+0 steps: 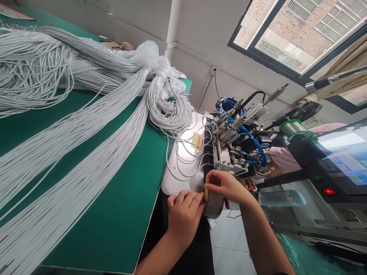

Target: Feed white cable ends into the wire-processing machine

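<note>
Matt green top on the bench (114, 214); cables (71, 152) in smooth white plastic; a glossy clear plastic bag (149, 53) over them; the machine (226, 156) bare bright metal, its hoses (256, 146) blue plastic.

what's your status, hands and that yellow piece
Right hand pinching small yellow piece. Left hand fingertips against it, grip unclear. White cables looped just beyond, none across the hands.

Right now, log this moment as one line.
left hand: fingertips at yellow tab | right hand: pinching yellow tab | nearby: machine, white cables on green table
</note>
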`<action>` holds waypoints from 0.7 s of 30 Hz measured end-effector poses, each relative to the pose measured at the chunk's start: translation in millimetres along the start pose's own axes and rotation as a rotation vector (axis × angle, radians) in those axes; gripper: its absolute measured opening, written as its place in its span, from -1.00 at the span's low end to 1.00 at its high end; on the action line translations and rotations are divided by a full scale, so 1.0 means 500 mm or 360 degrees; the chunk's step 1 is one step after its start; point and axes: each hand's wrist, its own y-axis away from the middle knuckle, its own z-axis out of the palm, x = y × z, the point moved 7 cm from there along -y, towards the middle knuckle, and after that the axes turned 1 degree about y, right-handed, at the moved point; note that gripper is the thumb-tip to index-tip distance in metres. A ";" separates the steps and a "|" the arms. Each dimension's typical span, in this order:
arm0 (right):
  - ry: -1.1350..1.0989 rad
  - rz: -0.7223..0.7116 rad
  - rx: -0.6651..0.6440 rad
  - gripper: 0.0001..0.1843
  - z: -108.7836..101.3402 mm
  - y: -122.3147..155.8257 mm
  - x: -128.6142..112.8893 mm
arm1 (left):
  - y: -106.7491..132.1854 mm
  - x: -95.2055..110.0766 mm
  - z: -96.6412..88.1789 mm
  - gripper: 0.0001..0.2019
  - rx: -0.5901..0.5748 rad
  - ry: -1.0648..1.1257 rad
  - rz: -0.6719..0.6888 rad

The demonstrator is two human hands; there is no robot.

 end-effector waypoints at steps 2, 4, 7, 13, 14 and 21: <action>0.0016 0.0002 -0.0032 -0.82 -0.002 -0.007 0.002 | -0.001 0.000 0.004 -0.84 0.0007 0.0001 0.0007; 0.0025 0.0005 -0.0044 -0.83 -0.003 -0.011 0.006 | 0.000 0.001 0.006 -0.85 0.0028 0.0003 0.0016; 0.0061 0.0009 -0.0022 -0.86 -0.003 -0.012 0.008 | -0.001 0.002 0.007 -0.85 0.0069 0.0006 -0.0006; 0.0178 0.0015 0.0047 -0.95 -0.001 -0.004 -0.006 | -0.005 0.007 0.013 -0.94 0.0140 0.0008 -0.0007; 0.0177 0.0012 0.0054 -0.95 0.000 -0.003 -0.008 | -0.005 0.007 0.014 -0.95 0.0155 0.0005 -0.0003; 0.0257 0.0016 0.0133 -0.96 -0.004 0.001 -0.006 | -0.007 0.009 0.012 -0.88 0.0183 0.0015 0.0011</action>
